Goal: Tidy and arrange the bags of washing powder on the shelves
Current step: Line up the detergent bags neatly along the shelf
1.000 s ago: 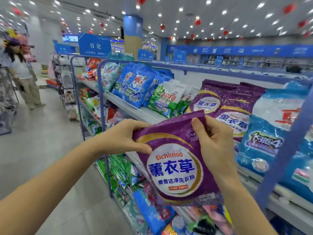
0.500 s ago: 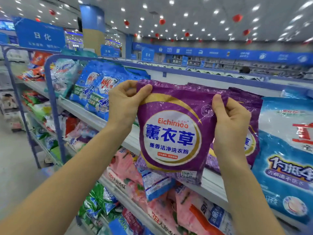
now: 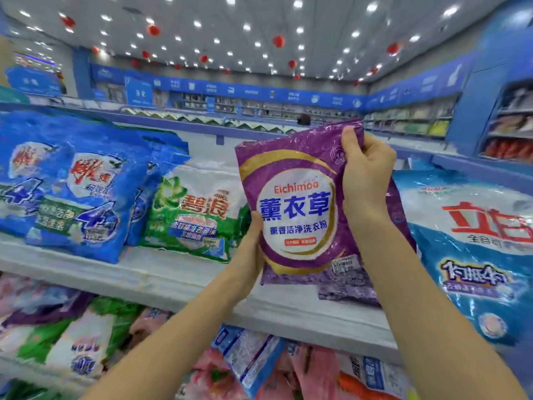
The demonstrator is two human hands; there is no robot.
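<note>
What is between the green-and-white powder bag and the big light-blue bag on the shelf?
The purple plastic Eichimoo bag, held by the left hand and right hand, seen in the head view.

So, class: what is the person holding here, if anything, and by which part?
A purple plastic bag of washing powder: the right hand pinches its top right corner, the left hand holds its lower left edge.

Left hand [image 3: 250, 249] and right hand [image 3: 366, 168] grip purple bag [image 3: 297, 209].

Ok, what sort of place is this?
Most likely a supermarket's laundry aisle: tiered shelves stacked with washing powder bags like the purple bag being held, blue sign bands along the far walls, more stocked shelving beyond.
</note>
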